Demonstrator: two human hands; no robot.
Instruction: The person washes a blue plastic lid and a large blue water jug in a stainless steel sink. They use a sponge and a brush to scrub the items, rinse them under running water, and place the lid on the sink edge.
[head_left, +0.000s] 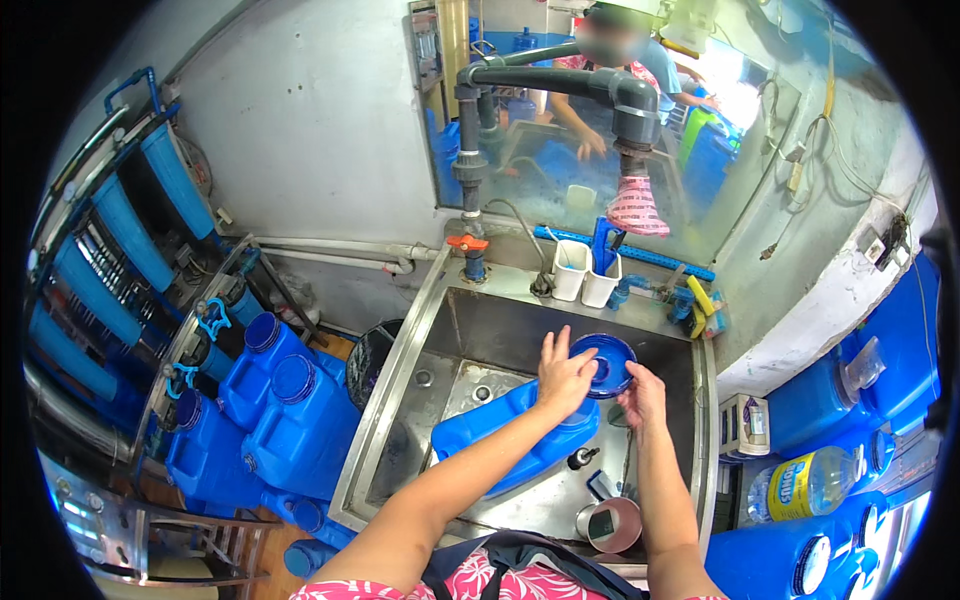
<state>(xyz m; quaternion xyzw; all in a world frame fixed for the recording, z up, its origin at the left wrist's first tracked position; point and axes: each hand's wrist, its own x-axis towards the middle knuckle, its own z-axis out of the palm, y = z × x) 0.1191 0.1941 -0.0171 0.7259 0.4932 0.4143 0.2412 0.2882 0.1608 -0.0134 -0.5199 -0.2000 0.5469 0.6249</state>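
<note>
A round blue plastic screw cap (619, 358) is held over the sink, its hollow inside facing up. My right hand (645, 394) grips its right rim between thumb and fingers. My left hand (564, 373) is at the cap's left side, fingers spread, some of them reaching over its inside. Under my hands a blue plastic water container (517, 442) lies on its side in the stainless steel sink (469, 367). A pink cup (616, 525) stands near the sink's front edge. Beside it lie a small blue-and-white object (602, 484) and a small black fitting (582, 457).
Capped blue containers (300, 420) stand left of the sink, others (772, 555) at right with a clear bottle (802, 484). Behind are a pipe with an orange valve handle (467, 242), white holders (571, 270), yellow sponges (701, 296) and a cloth-wrapped spout (637, 206). A mirror-like pane shows people.
</note>
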